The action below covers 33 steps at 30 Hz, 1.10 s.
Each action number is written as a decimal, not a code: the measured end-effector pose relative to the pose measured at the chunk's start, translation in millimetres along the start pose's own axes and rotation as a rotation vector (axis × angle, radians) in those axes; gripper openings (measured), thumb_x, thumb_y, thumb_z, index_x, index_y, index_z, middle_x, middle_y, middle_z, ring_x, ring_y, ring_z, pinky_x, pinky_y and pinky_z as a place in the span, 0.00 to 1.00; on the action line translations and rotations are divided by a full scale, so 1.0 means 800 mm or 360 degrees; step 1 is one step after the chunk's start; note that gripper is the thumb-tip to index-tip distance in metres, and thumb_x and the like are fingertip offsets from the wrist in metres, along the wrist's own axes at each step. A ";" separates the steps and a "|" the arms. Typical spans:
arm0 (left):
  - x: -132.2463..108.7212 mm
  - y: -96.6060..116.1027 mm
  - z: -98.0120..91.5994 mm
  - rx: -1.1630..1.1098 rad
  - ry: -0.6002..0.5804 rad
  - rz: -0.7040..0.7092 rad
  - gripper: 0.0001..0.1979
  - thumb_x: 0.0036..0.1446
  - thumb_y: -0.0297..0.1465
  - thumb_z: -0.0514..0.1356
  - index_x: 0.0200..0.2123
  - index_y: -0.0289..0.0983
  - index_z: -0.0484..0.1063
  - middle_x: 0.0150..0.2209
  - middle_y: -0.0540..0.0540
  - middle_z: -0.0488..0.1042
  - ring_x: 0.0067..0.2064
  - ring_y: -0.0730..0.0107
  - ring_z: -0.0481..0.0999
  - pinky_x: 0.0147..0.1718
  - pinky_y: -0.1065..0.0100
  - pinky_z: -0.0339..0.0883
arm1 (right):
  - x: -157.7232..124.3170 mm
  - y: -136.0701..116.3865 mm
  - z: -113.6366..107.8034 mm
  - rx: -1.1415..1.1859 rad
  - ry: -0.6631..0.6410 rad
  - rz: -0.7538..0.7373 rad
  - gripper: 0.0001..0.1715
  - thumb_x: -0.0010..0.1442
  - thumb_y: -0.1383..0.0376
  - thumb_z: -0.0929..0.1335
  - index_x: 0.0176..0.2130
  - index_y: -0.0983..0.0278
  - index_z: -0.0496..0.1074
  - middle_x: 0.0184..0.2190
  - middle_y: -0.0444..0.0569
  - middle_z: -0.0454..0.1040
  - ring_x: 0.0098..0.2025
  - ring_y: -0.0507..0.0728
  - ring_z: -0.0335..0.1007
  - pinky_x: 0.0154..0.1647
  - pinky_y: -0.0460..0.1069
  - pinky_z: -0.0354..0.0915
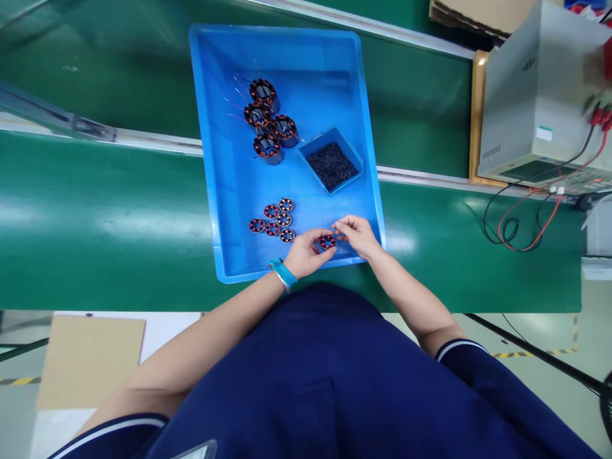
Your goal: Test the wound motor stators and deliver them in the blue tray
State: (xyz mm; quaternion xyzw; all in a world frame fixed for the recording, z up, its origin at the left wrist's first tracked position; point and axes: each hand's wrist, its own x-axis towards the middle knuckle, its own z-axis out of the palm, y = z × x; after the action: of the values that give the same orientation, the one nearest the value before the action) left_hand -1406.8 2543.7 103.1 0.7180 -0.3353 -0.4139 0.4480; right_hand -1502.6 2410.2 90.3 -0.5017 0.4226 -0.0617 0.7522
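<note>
Green conveyor belting [95,210] runs across the whole view, and on it sits a blue tray [210,159] just ahead of the person in a navy shirt. At the tray's near edge, around five o'clock on its floor, the left hand [306,253] and the right hand [356,234] meet over one small wound stator ring [327,241]. Left thumb and fingers pinch the ring's rim; the right fingertips curl close together just above it, perhaps gripping a fine wire, though that is too small to tell. A blue wristband [283,273] circles the left wrist. At seven o'clock lie six more small rings [275,220]; at twelve o'clock four larger coils [268,121]; at three o'clock a small bin of dark pins [331,164]. Far right stands a grey instrument box [540,89] with red and black leads
</note>
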 end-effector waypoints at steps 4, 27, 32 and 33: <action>-0.001 -0.002 -0.001 0.0077 -0.0008 0.0074 0.20 0.48 0.35 0.63 0.46 0.34 0.73 0.39 0.43 0.76 0.33 0.65 0.74 0.30 0.67 0.69 | 0.000 0.000 0.000 -0.0011 0.0000 -0.0011 0.17 0.42 0.54 0.74 0.24 0.63 0.70 0.22 0.42 0.72 0.28 0.50 0.68 0.30 0.46 0.67; -0.004 0.002 -0.002 0.0207 -0.0042 0.0293 0.17 0.49 0.31 0.62 0.44 0.35 0.73 0.35 0.46 0.73 0.30 0.71 0.70 0.29 0.69 0.67 | -0.001 0.001 -0.004 0.0021 -0.0046 0.0051 0.13 0.41 0.59 0.74 0.23 0.65 0.71 0.22 0.41 0.71 0.27 0.49 0.69 0.28 0.45 0.68; -0.004 0.002 -0.003 0.0218 -0.0032 0.0321 0.16 0.50 0.31 0.62 0.44 0.35 0.73 0.34 0.46 0.73 0.28 0.73 0.69 0.29 0.69 0.66 | -0.002 -0.001 -0.004 0.0006 -0.0074 0.0076 0.13 0.41 0.59 0.74 0.23 0.65 0.71 0.22 0.41 0.71 0.26 0.48 0.68 0.28 0.44 0.69; -0.004 0.002 -0.003 0.0214 -0.0032 0.0325 0.16 0.50 0.31 0.62 0.44 0.35 0.73 0.34 0.46 0.73 0.28 0.73 0.69 0.29 0.69 0.66 | -0.003 -0.001 -0.004 -0.0003 -0.0095 0.0079 0.13 0.41 0.60 0.74 0.23 0.65 0.70 0.22 0.41 0.71 0.26 0.48 0.67 0.28 0.44 0.69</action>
State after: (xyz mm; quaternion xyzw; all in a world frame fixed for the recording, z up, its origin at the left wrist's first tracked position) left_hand -1406.1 2546.6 106.3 0.7044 -0.4381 -0.3499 0.4354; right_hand -1506.1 2408.5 91.5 -0.4934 0.4123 -0.0277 0.7654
